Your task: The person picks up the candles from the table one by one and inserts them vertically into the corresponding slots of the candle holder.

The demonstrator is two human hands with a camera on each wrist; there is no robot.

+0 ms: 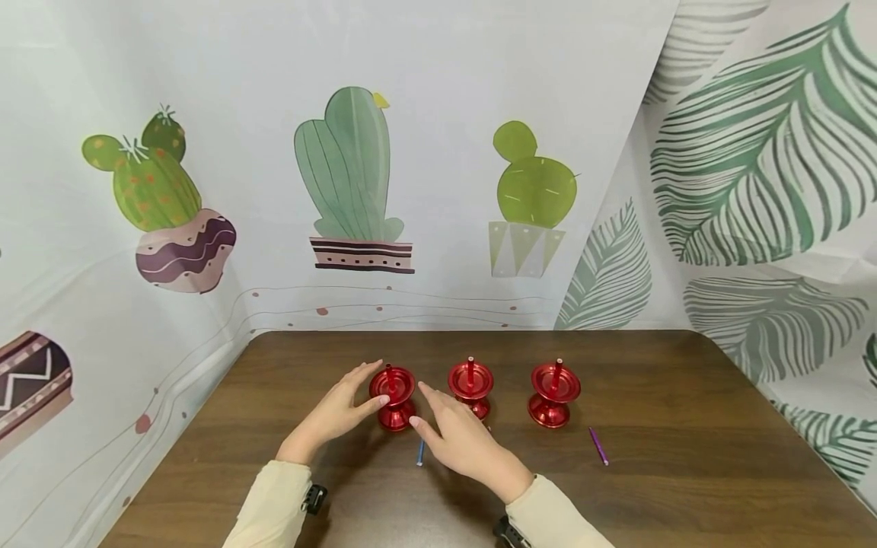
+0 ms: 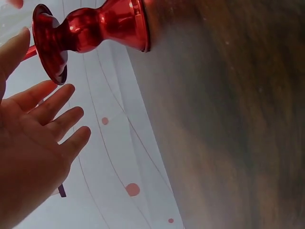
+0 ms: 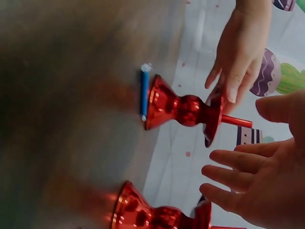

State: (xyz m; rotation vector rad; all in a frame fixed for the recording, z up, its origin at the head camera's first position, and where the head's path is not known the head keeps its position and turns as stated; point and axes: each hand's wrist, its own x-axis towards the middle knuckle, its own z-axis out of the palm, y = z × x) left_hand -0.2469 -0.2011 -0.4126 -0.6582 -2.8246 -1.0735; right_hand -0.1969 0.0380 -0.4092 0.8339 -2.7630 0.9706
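Note:
A shiny red candle holder [image 1: 397, 413], with a flared foot, a dish and an upright tube [image 3: 237, 121], stands on the table between the hands. My left hand [image 1: 338, 406] is at its left side, thumb and fingers spread around the dish's rim with the fingers fairly straight. To its right my right hand [image 1: 464, 439] reaches in with extended fingers, palm towards the holder and nothing held. A short blue stick [image 3: 145, 93] with whitish ends lies close by the holder's foot. Behind the right hand is a second red candle holder [image 1: 470, 378], partly hidden.
A third red candle holder [image 1: 550, 409] stands farther right in the row. A purple stick [image 1: 598, 446] lies in front of it to the right. The brown wooden table [image 1: 706, 457] ends at the back against a hanging printed cloth [image 1: 445, 228].

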